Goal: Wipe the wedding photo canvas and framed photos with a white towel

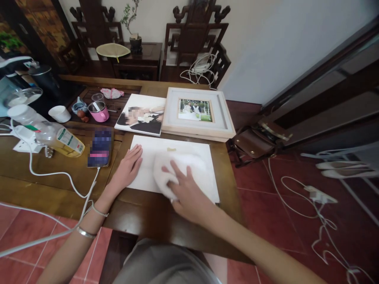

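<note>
A white rectangular panel (148, 148) lies flat on the wooden table (139, 215) in front of me. My left hand (128, 167) rests flat on the panel's left edge, fingers stretched out. My right hand (185, 189) presses a fluffy white cloth (183, 163) onto the panel's surface, fingers spread over the cloth. A small yellowish mark (171, 149) shows on the panel near its far edge. Just beyond it lie an unframed photo print (142, 115) and a pale framed photo (197, 113).
A phone (100, 148) with a white cable (59, 175) lies left of the panel, next to a bottle of yellow liquid (60, 140). A pink cup (99, 111), white cup (59, 113) and brown bag (254, 142) stand around. Carved chairs (195, 39) line the wall.
</note>
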A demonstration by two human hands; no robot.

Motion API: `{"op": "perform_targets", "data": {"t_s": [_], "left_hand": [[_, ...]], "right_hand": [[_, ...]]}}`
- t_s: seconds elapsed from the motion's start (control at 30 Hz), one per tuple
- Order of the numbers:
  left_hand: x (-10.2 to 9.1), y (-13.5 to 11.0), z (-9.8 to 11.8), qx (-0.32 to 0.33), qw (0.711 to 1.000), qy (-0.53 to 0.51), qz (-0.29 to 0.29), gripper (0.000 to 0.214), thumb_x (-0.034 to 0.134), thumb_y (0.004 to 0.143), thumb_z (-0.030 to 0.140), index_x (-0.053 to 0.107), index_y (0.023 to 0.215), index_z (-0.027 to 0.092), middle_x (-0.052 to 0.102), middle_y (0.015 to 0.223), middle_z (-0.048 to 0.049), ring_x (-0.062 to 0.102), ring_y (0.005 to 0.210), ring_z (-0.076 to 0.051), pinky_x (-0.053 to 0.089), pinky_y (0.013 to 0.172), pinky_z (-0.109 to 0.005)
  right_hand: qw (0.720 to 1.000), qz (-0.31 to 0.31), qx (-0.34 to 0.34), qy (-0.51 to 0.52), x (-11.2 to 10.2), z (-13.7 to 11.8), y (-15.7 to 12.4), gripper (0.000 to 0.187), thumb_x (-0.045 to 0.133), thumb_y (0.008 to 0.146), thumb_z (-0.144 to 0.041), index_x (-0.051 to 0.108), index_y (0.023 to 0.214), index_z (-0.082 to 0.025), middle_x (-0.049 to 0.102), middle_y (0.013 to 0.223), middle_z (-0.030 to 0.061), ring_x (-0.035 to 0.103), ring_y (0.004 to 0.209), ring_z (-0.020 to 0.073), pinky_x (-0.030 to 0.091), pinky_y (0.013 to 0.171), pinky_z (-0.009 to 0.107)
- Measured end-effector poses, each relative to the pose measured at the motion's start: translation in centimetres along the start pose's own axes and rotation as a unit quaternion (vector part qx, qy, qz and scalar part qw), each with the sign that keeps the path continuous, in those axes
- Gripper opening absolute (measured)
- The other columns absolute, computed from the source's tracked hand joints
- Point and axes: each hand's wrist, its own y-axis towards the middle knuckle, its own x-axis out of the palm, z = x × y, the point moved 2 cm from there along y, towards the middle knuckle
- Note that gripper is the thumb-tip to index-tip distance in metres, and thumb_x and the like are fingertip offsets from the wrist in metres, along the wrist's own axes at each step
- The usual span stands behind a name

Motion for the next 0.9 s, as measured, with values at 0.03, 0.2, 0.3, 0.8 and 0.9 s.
{"op": "perform_targets", "data": {"t_s": [0.03, 0.2, 0.3, 0.8, 0.9], "left_hand": [[0.0, 0.0, 0.1, -0.003, 1.000, 0.003, -0.002, 0.044, 0.036, 0.098, 0.034, 0.050, 0.136, 0.016, 0.045, 0.146, -0.0135, 0.035, 0.140, -0.023, 0.025, 0.116, -0.051], [-0.1, 0.0, 0.3, -0.011, 1.000, -0.001, -0.009, 0.044, 0.037, 0.098, 0.034, 0.050, 0.136, 0.018, 0.044, 0.147, -0.0124, 0.035, 0.140, -0.024, 0.024, 0.117, -0.050], [0.0, 0.0, 0.2, -0.010, 1.000, -0.001, -0.008, 0.043, 0.037, 0.098, 0.034, 0.051, 0.136, 0.017, 0.045, 0.146, -0.0126, 0.035, 0.140, -0.024, 0.024, 0.117, -0.050], [0.0, 0.0, 0.0, 0.001, 1.000, -0.013, 0.005, 0.044, 0.036, 0.097, 0.031, 0.050, 0.136, 0.018, 0.046, 0.146, -0.0130, 0.036, 0.140, -0.024, 0.024, 0.117, -0.050], [0.0, -0.1, 0.0, 0.002, 1.000, -0.007, 0.002, 0.043, 0.036, 0.097, 0.030, 0.050, 0.136, 0.018, 0.046, 0.146, -0.0126, 0.036, 0.140, -0.024, 0.023, 0.117, -0.051]], "right_hand": [[1.000, -0.020, -0.017, 0.009, 0.6, -0.8, -1.2, 0.046, 0.048, 0.068, -0.009, 0.062, 0.112, -0.013, 0.026, 0.156, 0.0142, -0.002, 0.145, 0.0384, 0.008, 0.107, 0.074], [0.995, -0.058, -0.068, 0.049, 1.2, -1.9, -3.7, 0.052, 0.049, 0.063, -0.009, 0.062, 0.113, -0.015, 0.027, 0.156, 0.0110, -0.002, 0.145, 0.0352, 0.004, 0.109, 0.074], [0.996, -0.039, -0.048, 0.058, -0.4, -0.1, -1.7, 0.053, 0.047, 0.067, -0.006, 0.058, 0.118, -0.013, 0.035, 0.152, 0.0145, 0.007, 0.146, 0.0342, 0.014, 0.109, 0.071], [0.999, -0.016, -0.028, -0.026, -0.6, -1.7, 2.9, 0.046, 0.052, 0.076, -0.015, 0.058, 0.121, -0.012, 0.033, 0.152, 0.0192, 0.006, 0.143, 0.0445, 0.009, 0.103, 0.079], [0.994, -0.069, -0.076, 0.022, 0.2, -3.6, -0.5, 0.046, 0.054, 0.074, -0.019, 0.060, 0.120, -0.014, 0.034, 0.152, 0.0163, 0.003, 0.144, 0.0421, 0.006, 0.105, 0.077]]}}
